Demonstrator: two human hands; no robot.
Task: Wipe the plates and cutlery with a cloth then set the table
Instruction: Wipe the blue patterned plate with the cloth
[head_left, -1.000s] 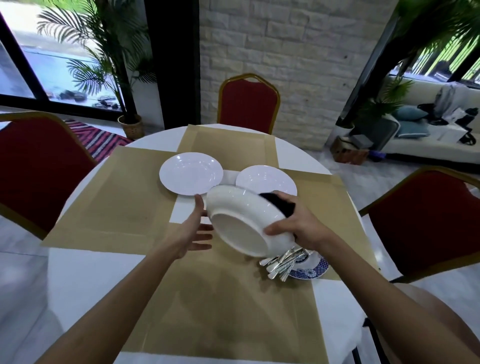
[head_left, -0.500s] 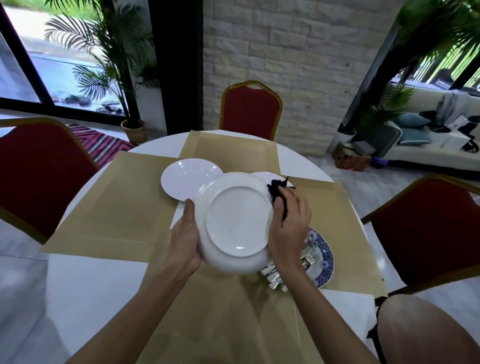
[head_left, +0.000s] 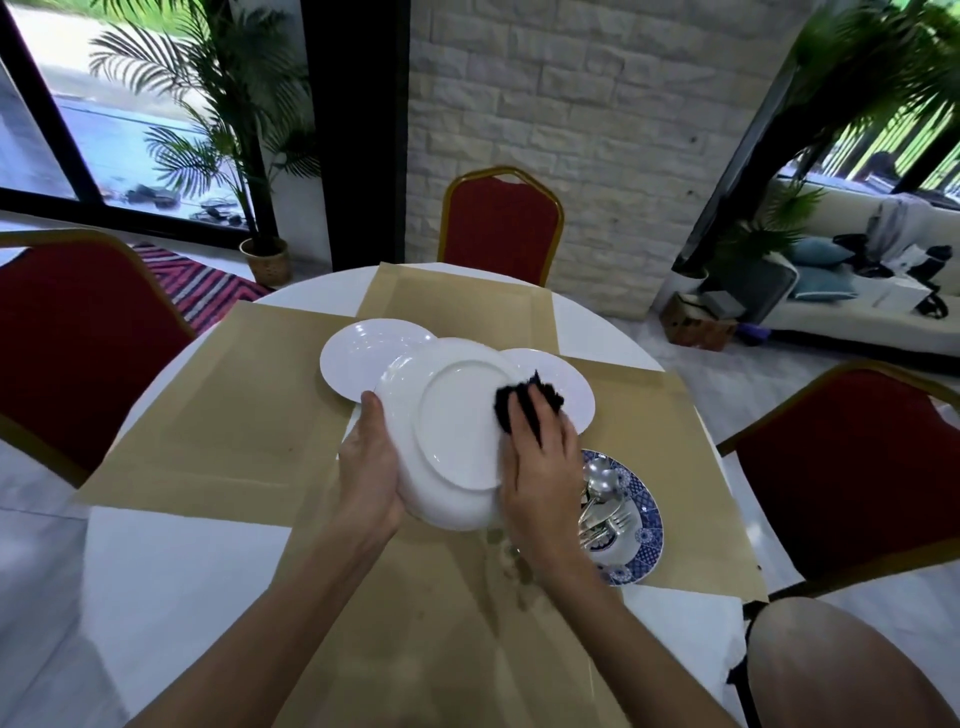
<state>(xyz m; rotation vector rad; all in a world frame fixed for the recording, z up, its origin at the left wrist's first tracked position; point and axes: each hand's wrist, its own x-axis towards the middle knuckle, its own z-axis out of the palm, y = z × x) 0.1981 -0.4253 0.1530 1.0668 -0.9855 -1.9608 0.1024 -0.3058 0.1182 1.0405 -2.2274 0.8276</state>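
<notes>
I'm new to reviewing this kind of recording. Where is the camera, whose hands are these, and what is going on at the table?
No machine here: a person wears one wide-angle camera on the head, looking down at their own bare hands. The left hand holds a white plate by its rim, tilted, apparently underside toward the camera. The right hand presses a black cloth against it. Behind it, a second white plate and a third white plate lie on the round table, which carries tan placemats. To the right, a blue patterned plate holds the cutlery. Around the table stand red chairs.
</notes>
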